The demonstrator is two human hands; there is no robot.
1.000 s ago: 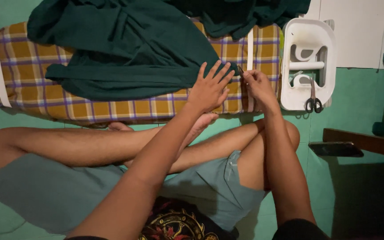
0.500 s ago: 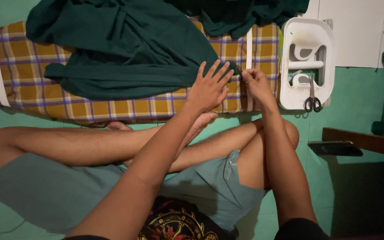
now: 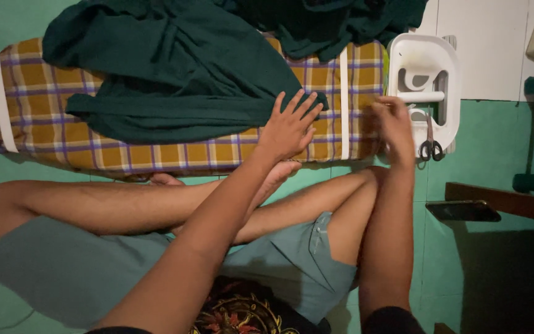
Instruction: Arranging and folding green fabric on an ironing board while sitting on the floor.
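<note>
On the checked board (image 3: 156,148), the flat, open left hand (image 3: 288,127) presses soft, light green cloth (image 3: 174,74); grab its edge. Right hand (image 3: 394,120) grip unclear.

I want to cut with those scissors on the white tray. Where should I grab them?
Take the scissors by the two black finger loops. They lie at the end nearest the person, with the blades pointing away up the white tray. So come from the near side, probably with the right hand, which is closest.
</note>
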